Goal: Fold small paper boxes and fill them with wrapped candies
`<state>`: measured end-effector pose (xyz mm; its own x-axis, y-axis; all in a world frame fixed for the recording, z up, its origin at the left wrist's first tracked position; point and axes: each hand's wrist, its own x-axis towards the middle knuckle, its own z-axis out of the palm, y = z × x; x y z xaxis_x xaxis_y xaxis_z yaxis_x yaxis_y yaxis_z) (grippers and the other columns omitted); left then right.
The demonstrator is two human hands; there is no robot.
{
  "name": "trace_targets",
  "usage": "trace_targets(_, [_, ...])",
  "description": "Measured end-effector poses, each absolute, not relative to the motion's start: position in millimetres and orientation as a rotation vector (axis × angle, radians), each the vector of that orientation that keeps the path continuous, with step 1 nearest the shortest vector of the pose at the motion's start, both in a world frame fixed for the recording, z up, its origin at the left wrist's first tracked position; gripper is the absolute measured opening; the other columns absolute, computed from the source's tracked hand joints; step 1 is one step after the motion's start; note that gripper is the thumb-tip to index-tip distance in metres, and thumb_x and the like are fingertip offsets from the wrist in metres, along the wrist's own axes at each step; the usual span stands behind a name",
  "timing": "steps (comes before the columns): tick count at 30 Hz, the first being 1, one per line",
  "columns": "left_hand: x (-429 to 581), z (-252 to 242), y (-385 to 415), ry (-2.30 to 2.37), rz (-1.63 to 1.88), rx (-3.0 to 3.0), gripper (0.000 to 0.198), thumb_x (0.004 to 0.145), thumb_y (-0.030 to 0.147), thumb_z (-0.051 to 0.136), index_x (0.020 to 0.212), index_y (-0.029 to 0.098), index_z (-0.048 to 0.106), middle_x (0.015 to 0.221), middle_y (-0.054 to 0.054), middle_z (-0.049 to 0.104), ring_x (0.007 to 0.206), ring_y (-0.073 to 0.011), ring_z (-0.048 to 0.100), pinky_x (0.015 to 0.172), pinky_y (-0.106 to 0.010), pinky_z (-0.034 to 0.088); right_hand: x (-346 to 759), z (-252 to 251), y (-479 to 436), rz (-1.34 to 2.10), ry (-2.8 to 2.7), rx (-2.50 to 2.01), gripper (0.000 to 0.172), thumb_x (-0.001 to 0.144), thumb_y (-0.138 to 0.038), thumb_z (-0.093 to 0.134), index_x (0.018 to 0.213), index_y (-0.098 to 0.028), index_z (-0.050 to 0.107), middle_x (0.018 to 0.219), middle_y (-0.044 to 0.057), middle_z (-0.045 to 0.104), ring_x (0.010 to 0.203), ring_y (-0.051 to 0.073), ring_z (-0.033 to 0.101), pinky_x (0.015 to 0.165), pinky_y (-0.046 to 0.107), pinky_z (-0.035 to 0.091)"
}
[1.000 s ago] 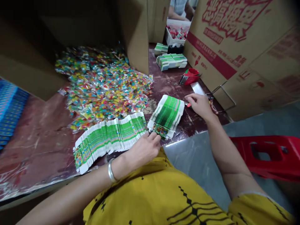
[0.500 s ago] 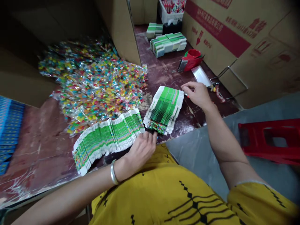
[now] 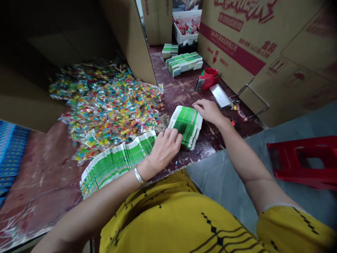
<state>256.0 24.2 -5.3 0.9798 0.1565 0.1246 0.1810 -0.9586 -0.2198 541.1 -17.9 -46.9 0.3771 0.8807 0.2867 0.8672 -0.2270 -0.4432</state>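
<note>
A small stack of flat green-and-white cartons (image 3: 188,123) lies on the dark red table (image 3: 50,165). My left hand (image 3: 165,147) rests on the stack's near left edge, fingers curled and pressed against it. At the far right corner of the stack, my right hand (image 3: 207,109) touches it with bent fingers. A long fanned row of the same flat cartons (image 3: 116,160) stretches away to the left, partly under my left wrist.
A heap of small colourful candy packets (image 3: 105,102) covers the table behind the row. Folded green boxes (image 3: 184,63), a red tape dispenser (image 3: 207,78) and a shiny flat sheet (image 3: 220,95) lie farther back. Large cardboard boxes (image 3: 250,49) stand right; a red stool (image 3: 305,165) sits beside me.
Both hands have closed in on the small stack: the left moved up from its near end onto its left edge, the right slid left onto its far corner. The stack looks squared up.
</note>
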Motion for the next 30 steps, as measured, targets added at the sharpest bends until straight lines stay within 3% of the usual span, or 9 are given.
trace_targets(3, [270,-2,37,-0.245,-0.238,-2.916,0.027,0.099,0.014,0.042,0.119,0.011,0.059,0.125,-0.017,0.061,0.112,-0.0308,0.055,0.089,-0.045,0.046,538,-46,-15,0.037,-1.545,-2.111,0.030,0.096,-0.029,0.050,0.107,-0.019,0.076,0.109,0.009,0.076,0.103,0.026,0.068,0.092,0.035,0.048])
trace_targets(6, [280,-1,45,-0.088,-0.227,-3.011,0.048,0.098,0.015,0.045,0.146,0.011,0.042,0.144,-0.016,0.055,0.131,-0.0307,0.047,0.104,-0.048,0.040,536,-46,-13,0.075,-1.545,-2.119,0.031,0.097,-0.030,0.049,0.109,-0.019,0.075,0.112,0.009,0.076,0.105,0.025,0.068,0.093,0.035,0.048])
trace_targets(10, [286,-4,49,0.011,-0.164,-3.076,0.057,0.095,0.011,0.046,0.152,0.011,0.035,0.152,-0.015,0.050,0.139,-0.0304,0.042,0.109,-0.051,0.036,539,-43,-18,0.204,-1.524,-2.056,0.036,0.100,-0.039,0.046,0.112,-0.019,0.074,0.113,0.008,0.075,0.106,0.025,0.068,0.096,0.037,0.048])
trace_targets(12, [287,-5,49,0.010,-0.151,-3.085,0.058,0.095,0.010,0.045,0.152,0.010,0.036,0.152,-0.015,0.051,0.138,-0.0307,0.043,0.110,-0.052,0.036,542,-40,-26,0.378,-1.563,-1.950,0.042,0.098,-0.046,0.050,0.124,-0.020,0.068,0.123,0.007,0.072,0.113,0.025,0.066,0.100,0.039,0.047])
trace_targets(17, [287,-7,48,-0.005,-0.151,-3.098,0.056,0.096,0.011,0.043,0.151,0.010,0.038,0.153,-0.014,0.049,0.138,-0.0315,0.044,0.110,-0.055,0.038,545,-27,-51,0.707,-1.705,-1.866,0.094,0.074,-0.051,0.080,0.155,-0.029,0.038,0.154,0.006,0.049,0.135,0.030,0.053,0.113,0.046,0.041])
trace_targets(19, [287,-9,48,-0.005,-0.150,-3.099,0.055,0.096,0.011,0.044,0.151,0.011,0.038,0.155,-0.014,0.047,0.139,-0.0317,0.043,0.110,-0.056,0.037,544,-24,-57,0.697,-1.741,-1.876,0.101,0.071,-0.049,0.082,0.157,-0.028,0.034,0.158,0.007,0.043,0.141,0.031,0.047,0.117,0.047,0.037])
trace_targets(26, [282,-20,48,-0.001,-0.183,-3.097,0.053,0.099,0.011,0.038,0.152,0.013,0.038,0.158,-0.014,0.043,0.145,-0.0342,0.037,0.114,-0.062,0.031,549,-26,-56,0.721,-1.708,-1.857,0.091,0.073,-0.047,0.080,0.154,-0.029,0.040,0.154,0.005,0.050,0.137,0.030,0.051,0.116,0.047,0.039])
trace_targets(30, [280,-23,45,0.016,-0.203,-3.101,0.053,0.099,0.009,0.033,0.151,0.013,0.035,0.154,-0.016,0.047,0.144,-0.0310,0.038,0.117,-0.058,0.029,554,-31,-55,0.711,-1.695,-1.857,0.085,0.076,-0.044,0.077,0.152,-0.028,0.043,0.151,0.005,0.053,0.134,0.029,0.054,0.115,0.047,0.040])
